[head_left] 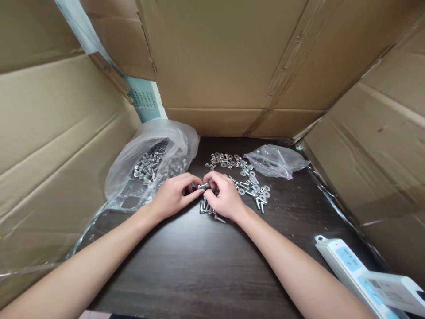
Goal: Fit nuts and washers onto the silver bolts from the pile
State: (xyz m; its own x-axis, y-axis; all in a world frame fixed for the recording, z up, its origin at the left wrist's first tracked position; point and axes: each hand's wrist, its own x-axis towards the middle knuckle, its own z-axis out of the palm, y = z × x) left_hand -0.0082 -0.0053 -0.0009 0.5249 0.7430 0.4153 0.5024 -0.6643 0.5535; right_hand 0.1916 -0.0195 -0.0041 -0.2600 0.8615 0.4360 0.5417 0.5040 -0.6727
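Between my two hands a metal bolt lies nearly level above the table. My left hand pinches its left end between thumb and fingers. The right end is in the closed fingers of my right hand, which partly cover it; whether a nut or washer is on it I cannot make out. Just under my hands several loose bolts lie on the dark table. To the right of my right hand spread more bolts, flat washers and small nuts.
Left of my hands an open clear plastic bag holds many bolts. A crumpled plastic bag lies at the back right. Cardboard walls enclose the table. A white power strip with an adapter is at the front right.
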